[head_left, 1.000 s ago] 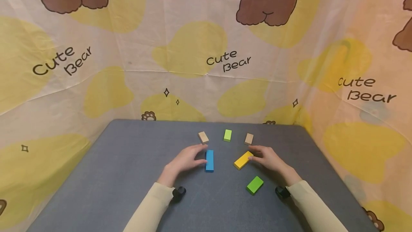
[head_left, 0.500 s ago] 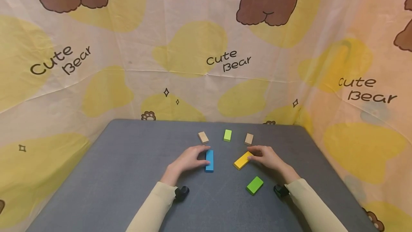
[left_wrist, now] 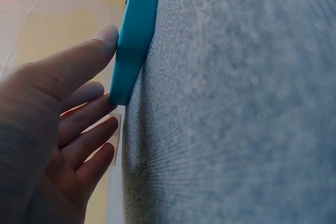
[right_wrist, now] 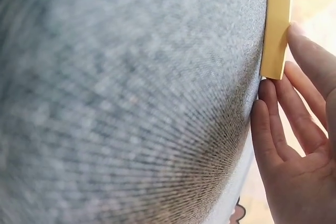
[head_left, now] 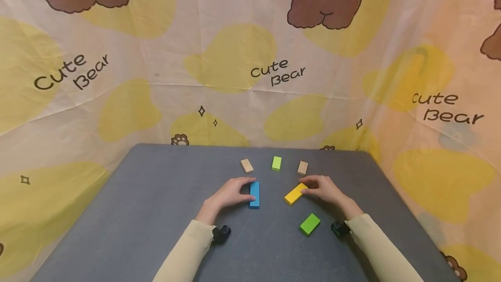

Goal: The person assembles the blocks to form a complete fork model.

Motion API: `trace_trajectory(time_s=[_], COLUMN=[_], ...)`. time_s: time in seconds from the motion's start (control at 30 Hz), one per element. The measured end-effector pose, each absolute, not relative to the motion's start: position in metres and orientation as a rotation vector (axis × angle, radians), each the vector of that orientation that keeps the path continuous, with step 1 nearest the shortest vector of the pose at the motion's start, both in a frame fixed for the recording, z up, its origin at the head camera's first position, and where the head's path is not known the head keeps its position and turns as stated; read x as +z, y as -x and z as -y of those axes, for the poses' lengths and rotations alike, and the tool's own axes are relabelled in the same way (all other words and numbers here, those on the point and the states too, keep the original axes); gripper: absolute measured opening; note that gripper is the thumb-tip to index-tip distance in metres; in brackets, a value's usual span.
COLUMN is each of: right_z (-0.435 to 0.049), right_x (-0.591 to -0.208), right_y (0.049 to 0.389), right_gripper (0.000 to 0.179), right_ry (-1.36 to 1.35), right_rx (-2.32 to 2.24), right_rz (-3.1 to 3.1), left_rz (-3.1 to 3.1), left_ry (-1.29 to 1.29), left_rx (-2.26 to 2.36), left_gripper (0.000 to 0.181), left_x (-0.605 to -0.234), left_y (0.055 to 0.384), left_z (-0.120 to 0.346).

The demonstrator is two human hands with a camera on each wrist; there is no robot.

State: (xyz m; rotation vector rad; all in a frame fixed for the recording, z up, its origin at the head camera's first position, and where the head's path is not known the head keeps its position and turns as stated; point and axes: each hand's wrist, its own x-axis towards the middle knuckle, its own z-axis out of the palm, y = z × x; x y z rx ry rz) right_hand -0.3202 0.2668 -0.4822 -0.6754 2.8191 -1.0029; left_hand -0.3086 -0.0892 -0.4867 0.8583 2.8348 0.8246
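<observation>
In the head view, a blue block (head_left: 255, 195) lies lengthwise on the grey-blue table, left of the middle. My left hand (head_left: 231, 193) is at its left side, fingers loosely bent. The left wrist view shows the thumb against the blue block (left_wrist: 134, 40) and the fingertips by its end. To the right, a yellow block (head_left: 295, 194) lies slantwise, my right hand (head_left: 324, 189) at its upper right end. The right thumb touches the yellow block (right_wrist: 277, 24) in the right wrist view, the other fingers spread loosely near its end.
A green block (head_left: 310, 224) lies nearer me, below the yellow one. Behind the hands sit two wooden blocks, a left one (head_left: 247, 166) and a right one (head_left: 302, 168), with a light green block (head_left: 276, 163) between them. A bear-print cloth (head_left: 219, 64) hangs around the table (head_left: 156, 212).
My left hand has shifted slightly right, its thumb now over the blue block. My right hand has edged slightly left over the yellow block's end. All blocks stay in place.
</observation>
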Motion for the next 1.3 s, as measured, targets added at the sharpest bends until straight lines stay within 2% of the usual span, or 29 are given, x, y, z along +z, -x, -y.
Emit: trace_trajectory(time_s=[0.6,1.3], right_z=[-0.2664,-0.2691], right_x=[-0.4819,-0.4836], right_y=[0.3227,0.3222], right_gripper=[0.041,0.041], right_ry=[0.598,0.561], right_rx=[-1.029,-1.033], right_rz=[-2.782,-2.772], left_rz=[-2.800,-2.749], left_ry=[-0.828,-0.831], left_rx=[0.865,0.896], left_gripper=[0.087,0.095], left_x=[-0.4879,-0.4884], left_y=[0.3082,0.3082], left_z=[0.0930,0.0918])
